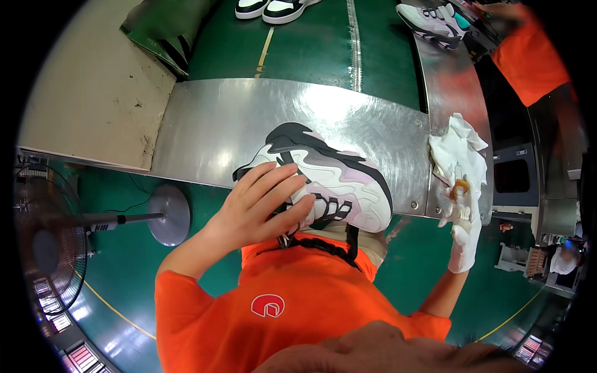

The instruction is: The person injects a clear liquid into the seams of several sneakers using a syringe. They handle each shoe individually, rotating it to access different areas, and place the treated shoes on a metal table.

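The floor fan (pixel 46 250) stands at far left, off the left edge of the steel desk (pixel 214 127). Further right, the left hand (pixel 258 205) is laid on the heel-and-collar end of a chunky sneaker (pixel 333 171), fingers spread across its side in what looks like a steadying grasp; the thumb is hidden.

The sneaker, white, lilac and grey with a black sole (pixel 293 132), is at the desk's near edge, tipped onto its side, toe to the right, the sole toward the far edge and the black laces (pixel 333 208) toward the person. Its lower side reaches past the near edge; how much of its weight the desk carries cannot be told.

It should be light for its bulk, stiff along the thick sole and firm at heel and toe, but softer and yielding around the collar and tongue. The smooth desk may let it slide or roll. The best hold is probably the heel, fingers wrapped toward the sole; pressing on the pale upper could dent or smudge it.

At the desk's right end, near its front corner, the right hand (pixel 459 221), in a white glove, is beside a crumpled white cloth (pixel 457 146), with a small amber piece (pixel 460 188) at its fingers; whether they are closed around it cannot be told.
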### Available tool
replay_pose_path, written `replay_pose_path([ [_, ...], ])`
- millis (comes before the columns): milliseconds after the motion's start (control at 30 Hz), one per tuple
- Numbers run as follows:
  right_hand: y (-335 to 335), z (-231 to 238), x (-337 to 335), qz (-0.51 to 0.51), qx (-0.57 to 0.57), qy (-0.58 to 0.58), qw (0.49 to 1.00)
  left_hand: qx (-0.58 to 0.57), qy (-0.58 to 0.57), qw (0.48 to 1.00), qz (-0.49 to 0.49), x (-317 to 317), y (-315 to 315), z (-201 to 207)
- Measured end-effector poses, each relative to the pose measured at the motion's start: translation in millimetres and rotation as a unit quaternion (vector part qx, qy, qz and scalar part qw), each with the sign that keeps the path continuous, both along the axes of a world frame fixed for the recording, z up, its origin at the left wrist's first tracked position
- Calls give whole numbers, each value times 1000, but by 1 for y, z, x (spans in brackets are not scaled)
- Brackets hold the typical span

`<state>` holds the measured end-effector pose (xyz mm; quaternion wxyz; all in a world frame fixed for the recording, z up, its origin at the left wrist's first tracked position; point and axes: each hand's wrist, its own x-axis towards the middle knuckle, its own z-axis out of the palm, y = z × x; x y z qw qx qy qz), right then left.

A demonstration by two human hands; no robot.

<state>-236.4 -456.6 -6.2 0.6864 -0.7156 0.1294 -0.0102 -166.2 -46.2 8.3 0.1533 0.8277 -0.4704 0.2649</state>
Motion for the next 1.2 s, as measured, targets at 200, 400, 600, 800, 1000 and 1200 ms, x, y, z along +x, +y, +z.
replay_pose_path([
  [200,9,14,7,-17,-60,33,998,33,31,999,14,0,-1,9],
  [400,18,24,19,50,-138,82,986,34,74,996,24,2,-7,18],
  [600,20,2,22,231,367,-91,896,30,87,995,30,8,-11,22],
  [800,60,6,56,258,451,-38,854,26,102,994,27,12,-14,24],
  [1000,80,4,76,276,472,-6,837,24,95,995,25,15,-15,24],
  [1200,73,-5,75,288,471,-13,834,25,93,995,27,15,-14,24],
])
